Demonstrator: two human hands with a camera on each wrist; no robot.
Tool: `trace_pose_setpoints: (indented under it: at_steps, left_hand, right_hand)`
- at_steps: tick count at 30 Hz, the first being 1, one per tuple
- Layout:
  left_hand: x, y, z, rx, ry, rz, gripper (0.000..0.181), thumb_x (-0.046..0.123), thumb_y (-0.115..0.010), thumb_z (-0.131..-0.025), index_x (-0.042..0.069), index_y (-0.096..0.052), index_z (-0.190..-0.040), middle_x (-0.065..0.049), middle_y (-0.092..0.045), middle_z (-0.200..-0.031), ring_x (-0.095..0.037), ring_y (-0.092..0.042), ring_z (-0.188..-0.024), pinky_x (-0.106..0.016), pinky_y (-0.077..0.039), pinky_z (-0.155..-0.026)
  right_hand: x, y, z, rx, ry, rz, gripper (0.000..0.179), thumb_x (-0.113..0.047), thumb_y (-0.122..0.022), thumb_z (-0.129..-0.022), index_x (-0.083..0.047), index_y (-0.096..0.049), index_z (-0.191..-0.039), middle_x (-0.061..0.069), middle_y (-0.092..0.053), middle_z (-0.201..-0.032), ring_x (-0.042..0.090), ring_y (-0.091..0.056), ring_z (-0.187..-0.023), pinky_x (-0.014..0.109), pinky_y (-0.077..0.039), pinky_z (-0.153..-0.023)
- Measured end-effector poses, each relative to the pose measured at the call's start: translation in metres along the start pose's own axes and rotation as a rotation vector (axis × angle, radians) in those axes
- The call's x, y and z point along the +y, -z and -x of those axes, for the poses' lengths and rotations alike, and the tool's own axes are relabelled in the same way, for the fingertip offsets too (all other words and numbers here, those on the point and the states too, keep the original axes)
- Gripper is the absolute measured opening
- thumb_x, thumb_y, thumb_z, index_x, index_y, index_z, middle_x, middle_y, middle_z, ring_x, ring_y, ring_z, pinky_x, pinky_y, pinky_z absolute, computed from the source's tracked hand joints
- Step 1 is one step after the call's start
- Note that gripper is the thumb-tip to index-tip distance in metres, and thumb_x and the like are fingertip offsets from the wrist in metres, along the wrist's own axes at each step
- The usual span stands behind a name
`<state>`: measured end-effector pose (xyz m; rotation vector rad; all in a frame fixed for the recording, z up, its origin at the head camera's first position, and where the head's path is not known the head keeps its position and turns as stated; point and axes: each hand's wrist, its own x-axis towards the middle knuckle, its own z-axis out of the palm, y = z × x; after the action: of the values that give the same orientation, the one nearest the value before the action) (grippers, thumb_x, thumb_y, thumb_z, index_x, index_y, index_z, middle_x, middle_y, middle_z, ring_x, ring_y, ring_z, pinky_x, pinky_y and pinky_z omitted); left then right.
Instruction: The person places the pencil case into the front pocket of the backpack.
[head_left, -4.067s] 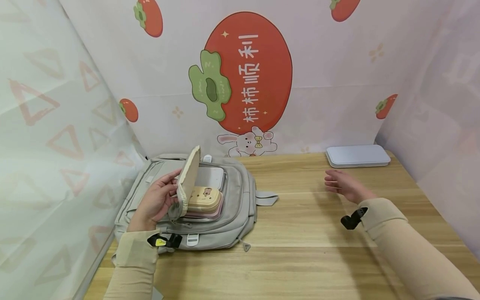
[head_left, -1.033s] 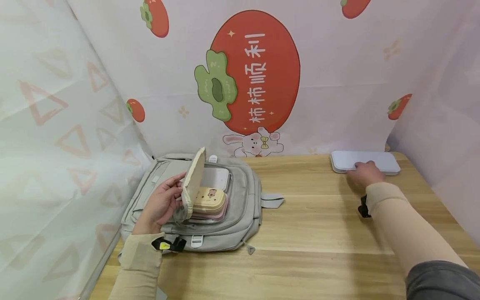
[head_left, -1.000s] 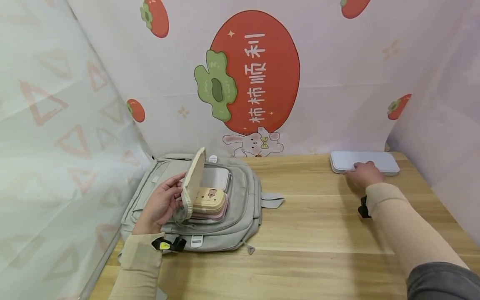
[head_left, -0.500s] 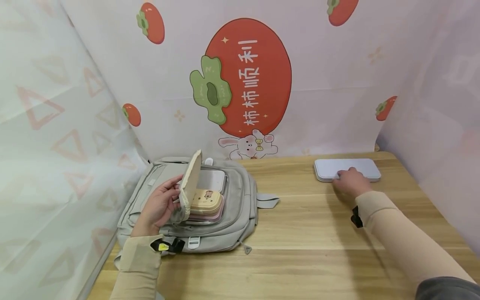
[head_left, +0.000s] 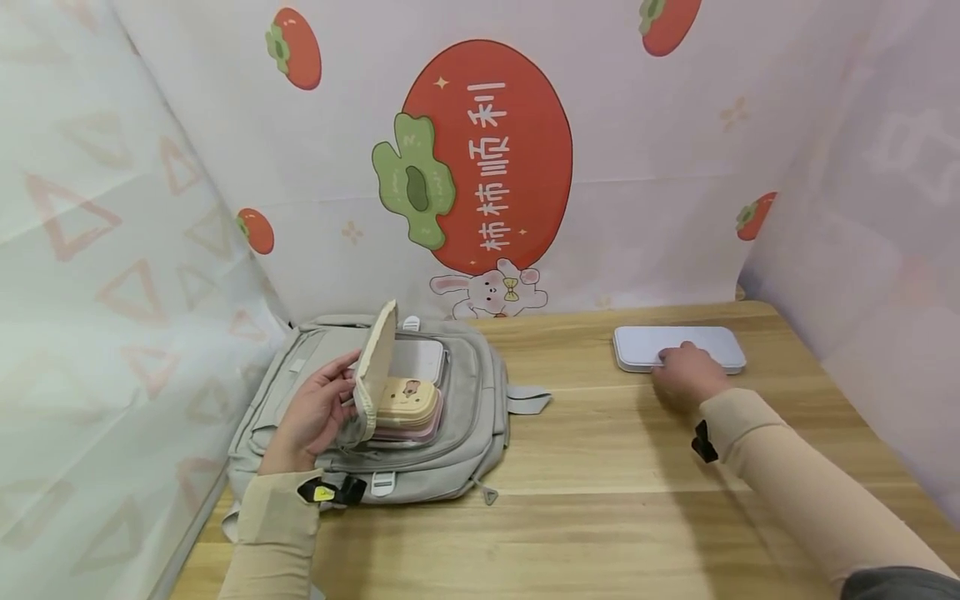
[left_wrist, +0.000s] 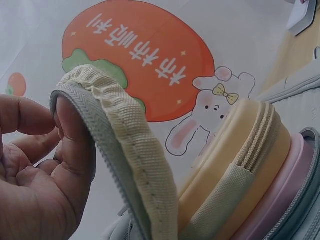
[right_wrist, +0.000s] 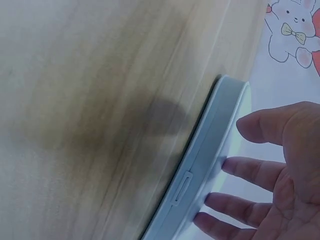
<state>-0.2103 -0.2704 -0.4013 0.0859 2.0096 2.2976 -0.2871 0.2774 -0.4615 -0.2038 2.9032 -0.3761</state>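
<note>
A grey backpack (head_left: 468,450) lies on the table, its front pocket unzipped. My left hand (head_left: 318,408) holds up the cream-edged pocket flap (head_left: 377,367), fingers curled round its zipper edge in the left wrist view. Inside the pocket sit a cream zip case (head_left: 408,398) with a bear print, a pink case (head_left: 408,433) under it, and a whitish box (head_left: 422,358) behind. At the right, a flat white pencil case (head_left: 637,346) lies on the table. My right hand (head_left: 688,375) touches it, the fingers extended over its near edge and top in the right wrist view.
The wooden table (head_left: 570,517) runs between the backpack and the white case. A grey strap (head_left: 528,400) and a triangular zipper pull (head_left: 489,495) stick out from the backpack. Printed cloth walls (head_left: 637,233) enclose the back and sides.
My right hand has reached the white pencil case, which has slid left and nearer across the table. My left hand keeps holding the flap up. The head view has shifted slightly.
</note>
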Motion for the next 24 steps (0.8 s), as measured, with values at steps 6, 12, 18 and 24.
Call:
trace_pose_setpoints:
  at_steps: [6, 12, 18, 24]
  left_hand:
    - [-0.002, 0.002, 0.001, 0.0, 0.007, 0.009, 0.042, -0.002, -0.043, -0.107, 0.008, -0.047, -0.148, 0.0, -0.056, -0.101, -0.007, -0.062, -0.086, -0.024, -0.055, -0.068]
    - [-0.002, 0.002, 0.002, 0.008, 0.008, -0.008, 0.049, 0.0, -0.043, -0.109, -0.004, -0.032, -0.157, 0.0, -0.056, -0.101, -0.007, -0.063, -0.087, -0.025, -0.056, -0.07]
    - [0.0, 0.002, 0.002, 0.009, 0.03, -0.022, 0.052, -0.001, -0.041, -0.109, -0.007, -0.026, -0.158, 0.002, -0.057, -0.102, -0.007, -0.062, -0.089, -0.024, -0.055, -0.07]
    - [0.001, 0.003, 0.001, -0.008, 0.025, -0.02, 0.053, 0.001, -0.042, -0.109, -0.008, -0.025, -0.159, 0.001, -0.056, -0.103, -0.007, -0.062, -0.09, -0.024, -0.055, -0.07]
  right_hand:
    - [-0.008, -0.002, 0.003, 0.043, 0.041, 0.017, 0.046, -0.017, -0.049, -0.099, 0.018, -0.059, -0.128, 0.043, -0.054, -0.114, 0.061, -0.054, -0.103, 0.068, -0.046, -0.09]
    - [-0.004, 0.003, 0.001, 0.047, 0.034, 0.002, 0.046, -0.018, -0.053, -0.098, 0.017, -0.06, -0.127, 0.043, -0.055, -0.121, 0.063, -0.052, -0.111, 0.069, -0.045, -0.093]
    - [0.017, 0.001, 0.001, 0.092, -0.04, -0.085, 0.053, -0.019, -0.051, -0.095, 0.018, -0.051, -0.133, 0.047, -0.049, -0.128, 0.065, -0.044, -0.119, 0.072, -0.041, -0.095]
    - [0.046, 0.0, 0.003, 0.136, -0.233, -0.21, 0.077, -0.033, -0.061, -0.094, 0.017, -0.034, -0.145, 0.056, -0.022, -0.137, 0.075, -0.023, -0.121, 0.079, -0.03, -0.089]
